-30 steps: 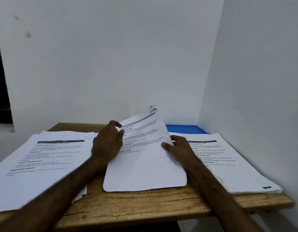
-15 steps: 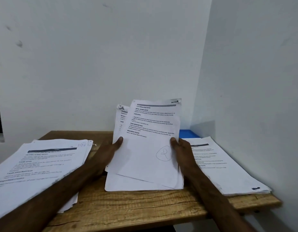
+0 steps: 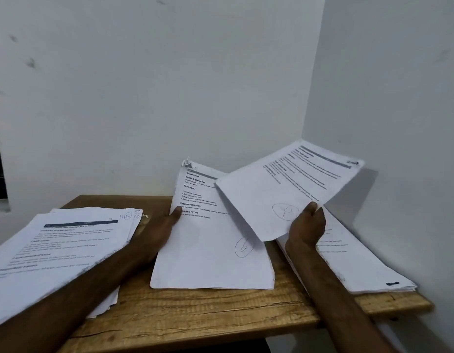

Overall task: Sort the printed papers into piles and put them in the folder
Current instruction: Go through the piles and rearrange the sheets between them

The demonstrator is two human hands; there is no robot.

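Observation:
My right hand (image 3: 307,226) pinches the lower edge of one printed sheet (image 3: 284,189), marked with a circled pen scribble, and holds it tilted in the air above the right pile (image 3: 361,263). My left hand (image 3: 161,231) holds the left edge of the middle stack (image 3: 210,250), thumb on top; its far end is lifted off the table. A third pile of printed papers (image 3: 57,248) lies at the left under my left forearm. The blue folder is hidden behind the raised papers.
The wooden table (image 3: 208,314) stands in a corner, with white walls close behind and on the right. Its front edge runs across the bottom of the view. A dark opening shows at the far left.
My right hand has pulled the top sheet off the middle stack and swung it to the right, over the right pile. The left hand stays on the middle stack's left edge.

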